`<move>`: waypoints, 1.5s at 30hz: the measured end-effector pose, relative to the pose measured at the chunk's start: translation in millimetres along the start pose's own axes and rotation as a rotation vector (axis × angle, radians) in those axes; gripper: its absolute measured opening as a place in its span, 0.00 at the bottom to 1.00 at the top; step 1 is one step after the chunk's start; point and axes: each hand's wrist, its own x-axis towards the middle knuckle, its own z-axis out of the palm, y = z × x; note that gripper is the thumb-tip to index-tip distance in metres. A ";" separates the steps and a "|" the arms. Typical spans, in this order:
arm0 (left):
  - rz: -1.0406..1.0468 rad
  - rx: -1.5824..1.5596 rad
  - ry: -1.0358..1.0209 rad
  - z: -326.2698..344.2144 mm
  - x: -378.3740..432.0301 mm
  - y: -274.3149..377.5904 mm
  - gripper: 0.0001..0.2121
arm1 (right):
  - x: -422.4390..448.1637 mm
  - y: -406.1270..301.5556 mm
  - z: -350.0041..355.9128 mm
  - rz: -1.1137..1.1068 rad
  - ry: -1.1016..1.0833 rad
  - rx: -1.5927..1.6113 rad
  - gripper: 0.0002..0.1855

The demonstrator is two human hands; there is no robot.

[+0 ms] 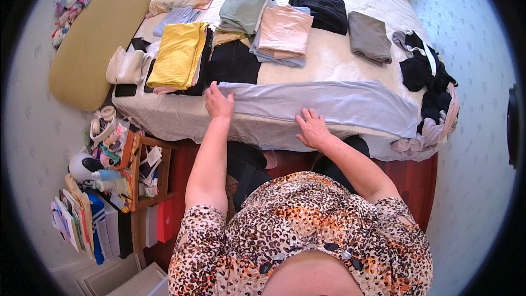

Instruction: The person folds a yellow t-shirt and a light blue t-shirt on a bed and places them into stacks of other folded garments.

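A light grey-blue garment (337, 100) lies in a long flat strip along the front edge of the bed. My left hand (219, 102) rests at its left end, fingers spread. Over the strip's middle, near its lower edge, my right hand (313, 128) lies with the fingers apart. Just beyond my left hand is a folded black garment (235, 63), with a stack topped by yellow cloth (177, 53) beside it. Farther back are a pink-topped folded stack (284, 33) and a green-topped one (245, 6).
A folded black garment (322, 12) and a folded grey one (370, 37) sit toward the right. Loose clothes (435, 98) heap at the bed's right edge. A dark phone (125, 90) lies at the left corner. A wooden shelf (154, 201) with books and toys stands at left.
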 end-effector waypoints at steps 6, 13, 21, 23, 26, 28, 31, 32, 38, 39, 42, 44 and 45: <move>0.552 0.166 0.071 -5.6 16.2 15.0 0.08 | 49.7 68.6 0.1 0.290 0.141 0.433 0.16; 0.793 0.123 0.109 4.4 27.5 12.5 0.02 | 70.3 159.6 39.9 0.510 0.173 0.328 0.20; 0.706 -0.192 0.104 -4.4 17.8 0.8 0.02 | 64.2 165.2 38.2 0.423 0.193 0.397 0.09; 0.642 -0.215 0.095 -6.4 12.0 1.2 0.02 | 60.9 168.3 36.4 0.349 0.295 0.463 0.06; 0.708 -0.230 -0.051 -16.5 6.9 13.6 0.03 | 42.7 195.5 45.4 0.385 0.387 0.727 0.06; 0.662 -0.174 -0.208 -22.7 2.6 -3.3 0.05 | 44.5 188.4 35.8 0.434 0.264 0.748 0.07; 0.673 -0.180 -0.296 -27.8 -1.5 -18.8 0.07 | 43.8 177.7 12.0 0.415 0.126 0.776 0.08; 0.689 -0.195 -0.302 -29.5 -2.6 -22.8 0.07 | 44.1 172.9 5.1 0.392 0.087 0.787 0.08; 0.386 -0.398 -0.823 -60.5 12.9 12.1 0.07 | 28.2 195.2 -10.0 0.242 -0.079 0.575 0.11; 0.423 -0.260 -0.779 -59.8 17.7 9.7 0.07 | 34.0 194.1 -8.8 0.262 -0.107 0.527 0.12; 0.515 0.122 -0.562 -36.2 43.0 -7.2 0.06 | 54.9 186.3 -7.5 0.294 -0.145 0.387 0.13; 0.470 0.164 -0.495 -17.4 49.8 -3.2 0.07 | 59.4 189.0 3.7 0.330 -0.106 0.311 0.13; 0.448 0.187 -0.469 -11.8 50.1 -0.6 0.07 | 60.1 186.7 5.5 0.350 -0.090 0.317 0.13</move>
